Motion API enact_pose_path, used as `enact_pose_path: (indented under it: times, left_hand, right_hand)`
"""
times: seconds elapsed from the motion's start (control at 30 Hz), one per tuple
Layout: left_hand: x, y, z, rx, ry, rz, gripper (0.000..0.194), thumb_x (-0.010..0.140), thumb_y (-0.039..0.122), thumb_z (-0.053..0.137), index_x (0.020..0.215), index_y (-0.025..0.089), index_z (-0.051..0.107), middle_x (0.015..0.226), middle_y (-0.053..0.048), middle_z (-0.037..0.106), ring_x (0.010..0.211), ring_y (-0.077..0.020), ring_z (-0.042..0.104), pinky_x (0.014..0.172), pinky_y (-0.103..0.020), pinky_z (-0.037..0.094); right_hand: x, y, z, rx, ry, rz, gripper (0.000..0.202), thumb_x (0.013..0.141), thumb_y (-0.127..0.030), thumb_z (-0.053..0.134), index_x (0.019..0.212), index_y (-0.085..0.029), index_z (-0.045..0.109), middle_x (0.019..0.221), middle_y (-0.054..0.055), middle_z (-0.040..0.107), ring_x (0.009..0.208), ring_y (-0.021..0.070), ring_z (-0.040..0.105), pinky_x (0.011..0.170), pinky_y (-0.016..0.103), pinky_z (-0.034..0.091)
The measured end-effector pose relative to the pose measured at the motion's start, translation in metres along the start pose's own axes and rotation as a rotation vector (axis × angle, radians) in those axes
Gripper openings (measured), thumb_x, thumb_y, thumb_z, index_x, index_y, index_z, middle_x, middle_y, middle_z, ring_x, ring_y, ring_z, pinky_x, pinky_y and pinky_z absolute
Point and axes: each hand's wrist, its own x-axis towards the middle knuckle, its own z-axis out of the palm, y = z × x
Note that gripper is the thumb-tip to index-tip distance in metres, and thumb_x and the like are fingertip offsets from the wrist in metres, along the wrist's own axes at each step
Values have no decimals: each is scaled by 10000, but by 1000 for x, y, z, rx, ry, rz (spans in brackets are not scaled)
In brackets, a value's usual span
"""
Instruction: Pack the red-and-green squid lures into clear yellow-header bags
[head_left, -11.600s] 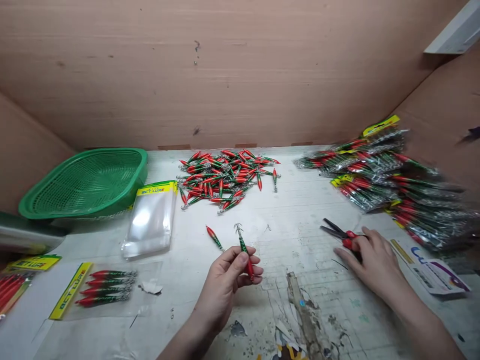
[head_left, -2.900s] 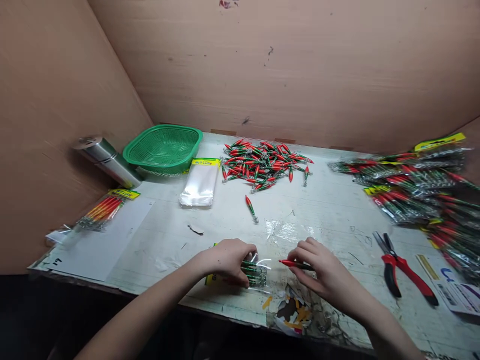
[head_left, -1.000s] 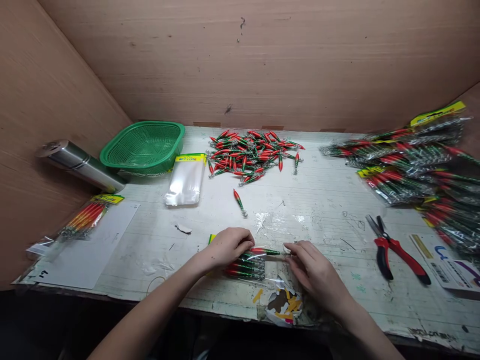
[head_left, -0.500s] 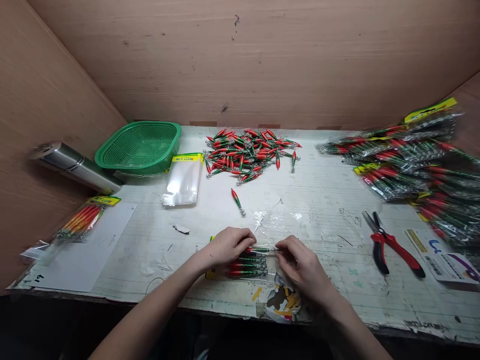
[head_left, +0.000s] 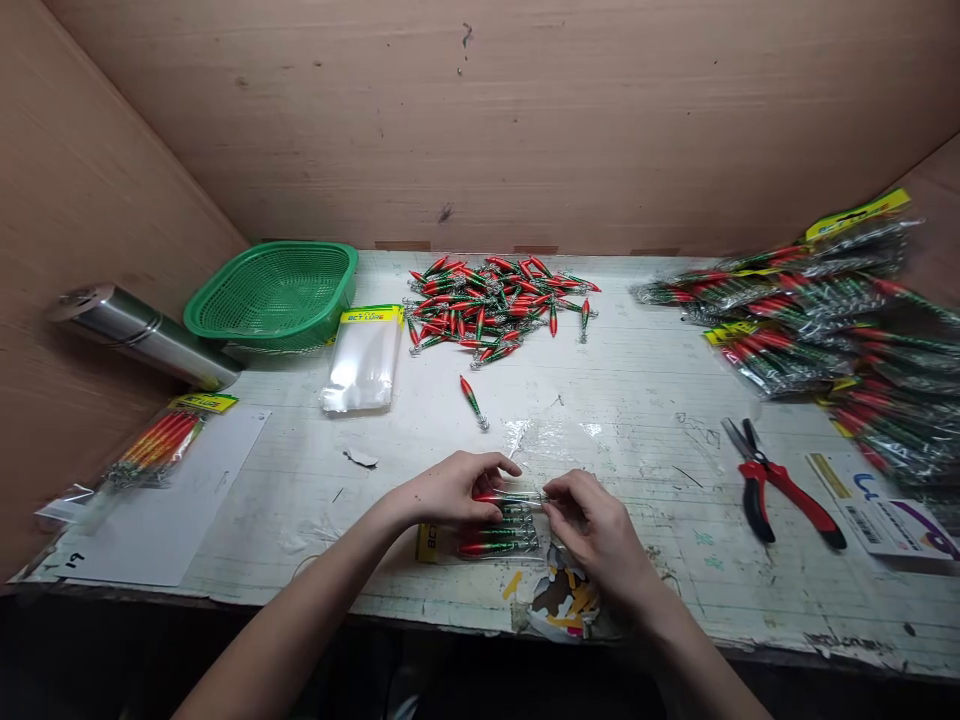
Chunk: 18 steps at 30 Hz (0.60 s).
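Note:
A clear bag (head_left: 499,540) with a yellow header lies near the table's front edge, several red and green lures inside it. My left hand (head_left: 461,488) rests over the bag's upper left part, thumb and fingers around the topmost lure (head_left: 506,497). At the bag's right end, my right hand (head_left: 589,515) pinches the clear plastic by that lure's hook end. A single lure (head_left: 472,400) lies alone beyond my hands, and a pile of loose lures (head_left: 487,305) is farther back.
Empty clear bags (head_left: 364,360) lie beside a green basket (head_left: 274,295) and a metal flask (head_left: 142,335). Pliers (head_left: 780,485), a card (head_left: 877,510) and filled bags (head_left: 787,350) are at right. An orange lure pack (head_left: 161,440) sits at left.
My left fingers have lifted and spread a little around the top lure, showing more of it. My right hand has shifted slightly left. The view has moved a little.

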Motion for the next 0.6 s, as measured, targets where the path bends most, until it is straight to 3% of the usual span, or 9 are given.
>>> enact_pose_path:
  times: [0.3,0.43,0.6]
  left_hand:
    - [-1,-1,2,-47,27,3,495,690,155,659,1172,180,549,916,-25,624,868,-164,584,770,-284,466]
    - [-1,-1,3,-63,20,18,480,689,144,656,1158,176,556,970,-47,644,931,-180,594,826,-304,469]
    - [-1,0,5,-61,20,34,486,682,116,644,1155,178,554,932,-31,638,869,-158,589,785,-281,468]
  right_hand:
    - [-5,-3,-2,146,-2,220,116,875,-287,529,841,-188,579,780,33,598,676,149,567,591,258,485]
    - [-3,-4,-2,170,-15,253,161,884,-324,528,853,-186,604,809,46,618,708,160,583,608,268,496]
    - [-1,-5,-1,165,-10,280,155,876,-303,522,846,-184,616,803,46,620,710,160,583,606,268,489]
